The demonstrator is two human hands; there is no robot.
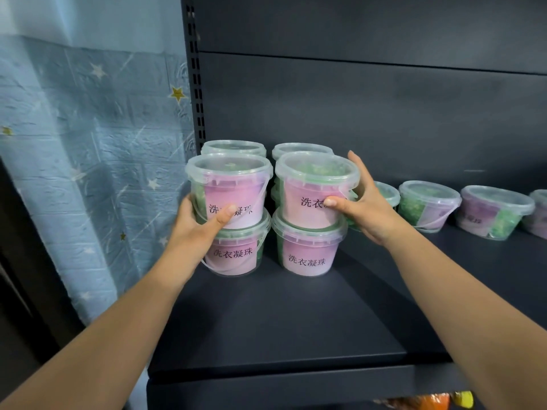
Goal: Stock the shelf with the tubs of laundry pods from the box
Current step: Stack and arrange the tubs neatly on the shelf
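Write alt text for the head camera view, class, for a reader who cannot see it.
Two bare hands each hold a top tub of laundry pods: left hand and right hand, on two-high stacks at the left of a dark shelf. More tubs stand singly to the right.

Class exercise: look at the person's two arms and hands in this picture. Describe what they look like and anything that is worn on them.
Both forearms are bare right to the picture's edge: no sleeves show. The left hand and the right hand wear no gloves, and no ring, watch or bracelet is visible on them. The thumbnails are short and unpainted. No marks or tattoos show on either arm.
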